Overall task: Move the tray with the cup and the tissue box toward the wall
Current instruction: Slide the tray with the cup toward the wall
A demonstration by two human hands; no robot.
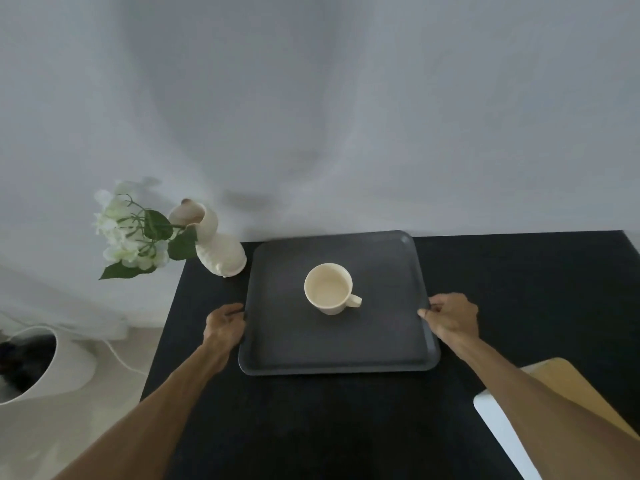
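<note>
A dark grey tray (381,341) lies on the black table, its far edge at the white wall. A cream cup (329,288) stands upright near the tray's middle, handle pointing right. My left hand (224,325) grips the tray's left rim. On the right rim sits my right hand (452,315), fingers closed over the edge. No tissue box is in view.
A cream vase (216,244) with white flowers (133,233) stands at the table's far left corner, just left of the tray. A tan and white chair (554,393) sits at the right front. A white rounded object (38,362) and a cable lie on the floor to the left.
</note>
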